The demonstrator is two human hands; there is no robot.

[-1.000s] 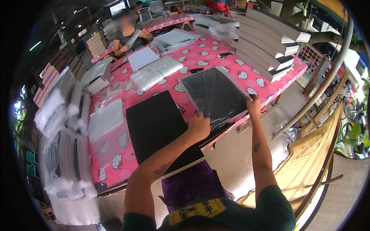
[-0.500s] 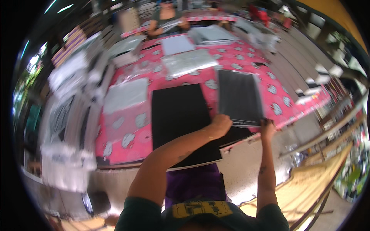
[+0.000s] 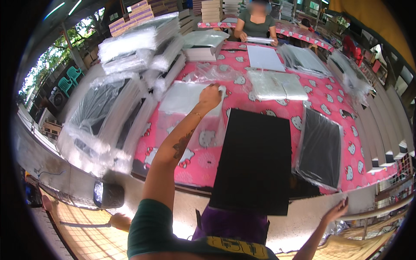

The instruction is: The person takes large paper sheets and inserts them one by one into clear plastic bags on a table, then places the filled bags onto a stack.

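My left hand point(image 3: 211, 96) reaches across the table, fingers closed at the upper right corner of a pile of clear plastic sleeves point(image 3: 184, 102). Below the table's front edge, at the right, my right hand point(image 3: 337, 211) hangs with its fingers apart and holds nothing. A large black board point(image 3: 253, 160) lies in front of me and juts over the front edge. Right of it rests a black board in a clear plastic sleeve point(image 3: 320, 147), touched by neither hand.
Tall stacks of plastic-wrapped boards point(image 3: 104, 112) crowd the left side. A plastic-wrapped pack point(image 3: 277, 85) and a white sheet point(image 3: 265, 57) lie farther back on the pink patterned tablecloth point(image 3: 199, 173). Long pale boards point(image 3: 383, 125) line the right. Across the table a person point(image 3: 258, 26) holds something white.
Both hands have let go of the sleeved black board. My left hand has moved left to the plastic sleeves; my right has dropped below the table edge. The view has swung left.
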